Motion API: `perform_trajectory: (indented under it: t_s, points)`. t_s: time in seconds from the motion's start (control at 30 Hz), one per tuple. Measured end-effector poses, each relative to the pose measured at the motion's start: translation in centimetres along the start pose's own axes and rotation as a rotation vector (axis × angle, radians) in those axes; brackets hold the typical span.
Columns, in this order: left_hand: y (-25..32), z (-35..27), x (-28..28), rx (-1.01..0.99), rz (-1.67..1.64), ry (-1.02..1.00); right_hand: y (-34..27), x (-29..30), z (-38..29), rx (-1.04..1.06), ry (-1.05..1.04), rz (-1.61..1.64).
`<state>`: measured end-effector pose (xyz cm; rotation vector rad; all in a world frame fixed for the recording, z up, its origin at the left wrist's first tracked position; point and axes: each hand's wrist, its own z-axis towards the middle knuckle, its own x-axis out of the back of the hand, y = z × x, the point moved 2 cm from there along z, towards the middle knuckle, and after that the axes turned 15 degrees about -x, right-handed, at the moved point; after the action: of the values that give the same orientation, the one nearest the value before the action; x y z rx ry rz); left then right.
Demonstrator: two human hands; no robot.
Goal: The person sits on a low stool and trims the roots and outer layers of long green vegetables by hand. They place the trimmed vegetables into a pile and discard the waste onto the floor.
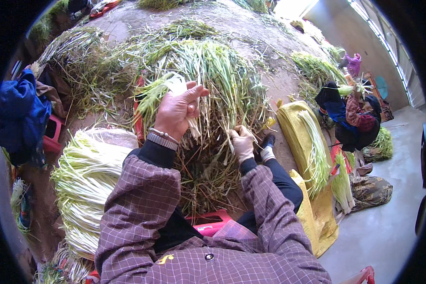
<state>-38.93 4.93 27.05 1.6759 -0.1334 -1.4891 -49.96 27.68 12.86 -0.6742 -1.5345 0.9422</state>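
My left hand (179, 110) holds a small bunch of pale green-and-white stalks (175, 83), leaves pointing left, above a heap of long leafy stalks (213, 67). Lower and to the right, my right hand (242, 142), which looks gloved, pinches a thin stalk at the near edge of the heap. Brown roots and dry leaves hang under the heap. A large stack of cleaned white stalks (88, 184) lies to the left of my left arm. Another bundle of peeled stalks (313, 149) rests at the right on a yellow woven sack (291, 131).
A pink plastic stool (211, 222) shows between my legs. At the left is a person in blue clothing (19, 110) by another pink stool (52, 133). On the right a person (358, 117) sits holding stalks; another person (353, 64) is farther back. Plant litter (92, 78) covers the ground.
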Motion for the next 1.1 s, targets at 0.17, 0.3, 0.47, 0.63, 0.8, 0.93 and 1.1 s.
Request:
perform_trajectory:
  t_s: [0.17,0.3,0.47,0.63,0.8,0.93,1.1]
  points:
    - [0.2,-0.5,-0.1,0.002,-0.012,-0.047,1.8,0.6,-8.7,0.197,-0.315,0.045]
    - [0.9,-1.1,-0.3,-0.103,0.067,-0.025,6.8,-1.5,-17.1,0.008,-1.077,-0.724]
    - [1.8,-1.7,-0.2,-0.234,0.157,0.075,4.3,0.6,-11.0,0.247,-0.448,-0.081]
    - [1.9,-1.2,0.1,-0.212,0.086,0.041,0.5,1.5,1.1,0.364,0.151,-0.194]
    - [1.4,-1.0,0.0,-0.159,0.098,0.024,0.7,-1.8,6.8,-0.004,0.111,-0.604]
    - [1.0,-0.7,-0.4,-0.117,0.124,0.053,-1.6,-1.2,7.3,-0.076,0.006,-0.465]
    - [0.4,-0.5,-0.7,-0.063,0.171,0.017,-5.3,3.1,-0.1,0.344,0.104,0.051]
